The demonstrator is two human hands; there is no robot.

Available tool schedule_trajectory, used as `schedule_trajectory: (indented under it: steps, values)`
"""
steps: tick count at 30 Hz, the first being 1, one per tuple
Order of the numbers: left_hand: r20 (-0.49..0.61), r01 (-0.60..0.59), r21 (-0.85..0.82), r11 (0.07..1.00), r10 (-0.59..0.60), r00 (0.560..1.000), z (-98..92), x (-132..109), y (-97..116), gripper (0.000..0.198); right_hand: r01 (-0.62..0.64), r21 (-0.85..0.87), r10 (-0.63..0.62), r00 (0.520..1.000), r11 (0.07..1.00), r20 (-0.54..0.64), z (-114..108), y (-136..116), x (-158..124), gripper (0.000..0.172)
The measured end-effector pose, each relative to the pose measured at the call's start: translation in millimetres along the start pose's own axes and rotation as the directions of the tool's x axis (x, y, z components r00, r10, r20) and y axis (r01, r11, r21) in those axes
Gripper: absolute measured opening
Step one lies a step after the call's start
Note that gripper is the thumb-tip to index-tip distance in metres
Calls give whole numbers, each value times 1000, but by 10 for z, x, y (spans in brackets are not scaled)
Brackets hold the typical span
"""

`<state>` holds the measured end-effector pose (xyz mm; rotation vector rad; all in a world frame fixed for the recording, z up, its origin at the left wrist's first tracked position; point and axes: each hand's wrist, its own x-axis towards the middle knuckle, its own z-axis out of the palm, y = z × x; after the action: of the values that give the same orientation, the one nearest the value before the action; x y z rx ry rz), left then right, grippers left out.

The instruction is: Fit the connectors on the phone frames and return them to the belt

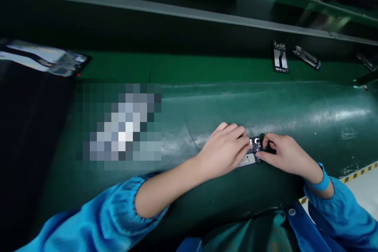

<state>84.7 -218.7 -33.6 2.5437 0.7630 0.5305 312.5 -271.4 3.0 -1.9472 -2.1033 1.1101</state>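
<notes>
A small opened phone body (253, 152), with dark circuit parts and a pale metal panel showing, lies on the green work surface (295, 114) close to the front edge. My left hand (226, 149) rests on its left part with fingers curled over it. My right hand (285, 153) grips its right end, fingers pinched together on the dark top section. Most of the phone body is hidden under both hands. Blue sleeves cover both my arms, and a blue band sits on my right wrist.
Two more opened phone bodies (280, 57) (307, 58) lie on the far green belt at the right. A flat dark tray with devices (44, 60) sits at far left. A grey rail (177, 10) runs across the back. Yellow-black tape (358, 172) marks the right edge.
</notes>
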Motion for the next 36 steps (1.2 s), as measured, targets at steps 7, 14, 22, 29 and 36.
schedule_trajectory:
  steps: [7,14,22,29,36]
  values:
    - [-77,7,101,995,0,997,91,15,66,26,-330,299,212,906,895,365,-108,14,223,29]
    - [-90,-10,44,999,14,996,108,-1,57,26,-456,322,307,855,830,417,-145,-75,289,27]
    - [-57,13,14,1000,-12,998,98,5,65,28,-486,350,318,841,801,438,-180,-117,278,29]
    - [-51,38,-26,999,-39,998,98,11,64,26,-419,312,316,889,853,331,-123,-118,307,25]
    - [-5,116,-105,988,-117,993,68,42,64,21,-382,312,287,907,870,308,-145,-120,331,25]
